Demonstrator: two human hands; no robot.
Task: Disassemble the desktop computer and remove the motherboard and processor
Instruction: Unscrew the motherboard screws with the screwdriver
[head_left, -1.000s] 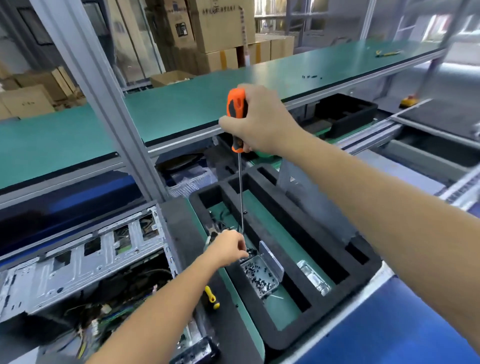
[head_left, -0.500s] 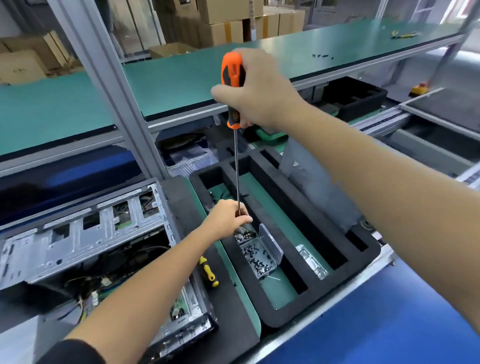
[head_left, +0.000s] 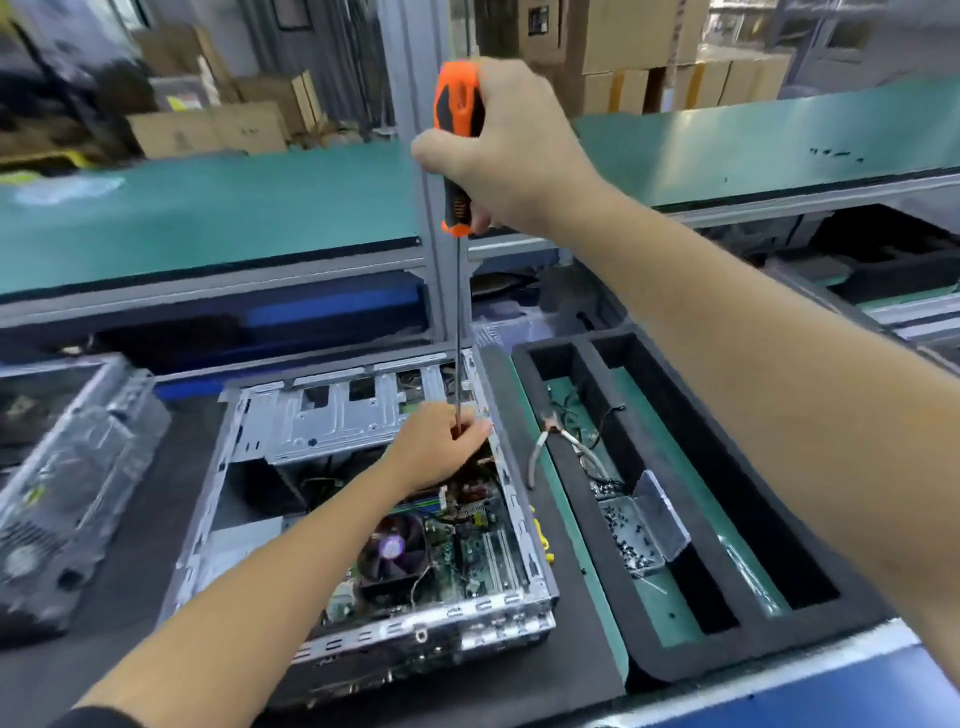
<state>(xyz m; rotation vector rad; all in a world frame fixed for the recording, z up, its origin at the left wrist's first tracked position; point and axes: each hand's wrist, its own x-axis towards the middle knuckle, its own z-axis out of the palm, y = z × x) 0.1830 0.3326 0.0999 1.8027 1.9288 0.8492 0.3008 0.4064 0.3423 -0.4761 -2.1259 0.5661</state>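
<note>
Orange screwdriver (head_left: 459, 119) upright over open computer case (head_left: 363, 499).

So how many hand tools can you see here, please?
3. An orange screwdriver is gripped by the right hand, its shaft pinched by the left hand. Pliers lie in the foam tray. A yellow-handled tool lies beside the computer case, partly hidden.

Bright, even overhead light; soft shadows. Motion blur smears left side and background cartons (head_left: 649, 47). Wide-angle bending at edges.
</note>
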